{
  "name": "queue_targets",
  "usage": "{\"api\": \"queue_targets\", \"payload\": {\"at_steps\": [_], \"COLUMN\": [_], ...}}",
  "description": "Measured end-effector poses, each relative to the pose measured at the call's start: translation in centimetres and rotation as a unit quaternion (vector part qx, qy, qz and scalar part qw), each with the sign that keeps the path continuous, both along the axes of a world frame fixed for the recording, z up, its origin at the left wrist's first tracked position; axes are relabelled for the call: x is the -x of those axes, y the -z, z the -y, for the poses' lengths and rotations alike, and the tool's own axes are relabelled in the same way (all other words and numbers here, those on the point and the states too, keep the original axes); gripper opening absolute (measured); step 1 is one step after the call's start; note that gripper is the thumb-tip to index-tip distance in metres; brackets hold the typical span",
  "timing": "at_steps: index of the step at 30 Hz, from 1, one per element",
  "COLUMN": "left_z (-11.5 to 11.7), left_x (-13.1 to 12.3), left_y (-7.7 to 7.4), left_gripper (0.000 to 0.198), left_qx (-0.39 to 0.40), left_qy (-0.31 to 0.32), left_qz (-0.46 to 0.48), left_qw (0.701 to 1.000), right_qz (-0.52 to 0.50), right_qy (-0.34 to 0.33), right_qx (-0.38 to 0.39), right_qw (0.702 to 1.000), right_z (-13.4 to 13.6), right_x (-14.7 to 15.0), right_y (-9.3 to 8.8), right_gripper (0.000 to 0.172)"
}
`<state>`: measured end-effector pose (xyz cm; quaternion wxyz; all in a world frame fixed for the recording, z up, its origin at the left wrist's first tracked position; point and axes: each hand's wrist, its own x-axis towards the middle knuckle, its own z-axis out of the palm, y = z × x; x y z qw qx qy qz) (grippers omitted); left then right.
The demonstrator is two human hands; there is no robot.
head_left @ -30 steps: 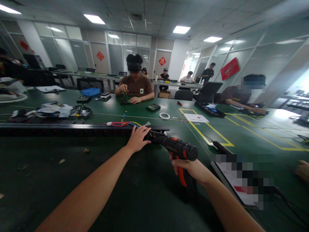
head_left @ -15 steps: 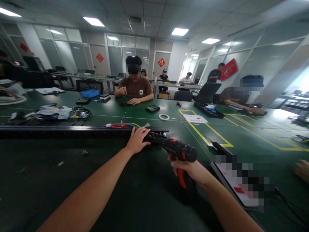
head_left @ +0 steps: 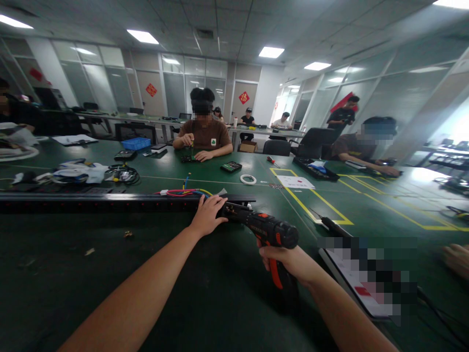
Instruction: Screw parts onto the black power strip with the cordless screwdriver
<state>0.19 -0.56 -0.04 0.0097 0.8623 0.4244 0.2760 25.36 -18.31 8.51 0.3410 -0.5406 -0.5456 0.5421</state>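
Observation:
My right hand is wrapped round the grip of a black and orange cordless screwdriver. The tool points left, its tip against the near right end of a long black bar with a row of small red marks. My left hand grips the bar near that end, fingers over the top and thumb towards the tool. Red, blue and yellow wires come out behind the fingers. The exact spot where the tip meets the bar is too dark to make out.
On the green table a pen-like tool with a cord lies beside a pixelated flat item at right. Beyond the bar are a white ring, a paper sheet and bundled cables. Co-workers sit opposite; another person's hand rests at far right.
My hands, the screwdriver and the bar stay nearly in place. At the back right, a standing person has moved rightward, in front of the red poster.

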Motion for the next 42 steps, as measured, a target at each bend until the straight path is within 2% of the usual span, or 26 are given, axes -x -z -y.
{"api": "queue_targets", "payload": {"at_steps": [42], "left_z": [0.0], "left_x": [-0.04], "left_y": [-0.01], "left_gripper": [0.068], "left_qx": [0.009], "left_qy": [-0.003], "left_qz": [0.002], "left_qw": [1.0], "right_qz": [0.018], "right_qy": [-0.013], "right_qx": [-0.006], "right_qw": [1.0], "right_z": [0.08], "right_x": [0.12], "right_y": [-0.12], "right_gripper": [0.03]}}
